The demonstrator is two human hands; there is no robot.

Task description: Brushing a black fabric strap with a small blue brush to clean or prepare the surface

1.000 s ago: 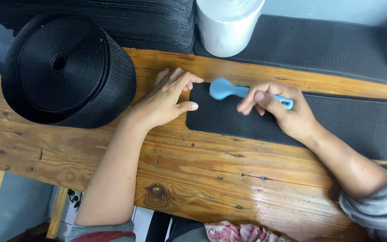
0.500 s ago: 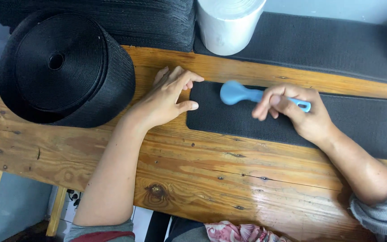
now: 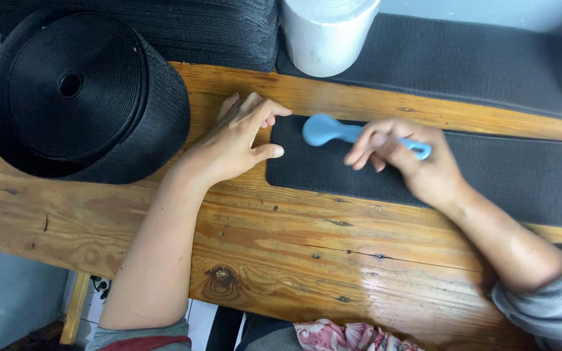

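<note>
At the centre of the frame, the left hand [image 3: 239,143] lies flat on the varnished wooden table [image 3: 281,240], fingers slightly spread, thumb tip touching the left end of a dark grey woven strip [image 3: 489,172]. Just right of it, the right hand [image 3: 411,162] has its fingers clamped on a light blue plastic spoon-shaped tool [image 3: 333,131], whose rounded head rests on the strip. A large black webbing roll [image 3: 79,97] sits at upper left, a white roll [image 3: 326,32] at top centre.
</note>
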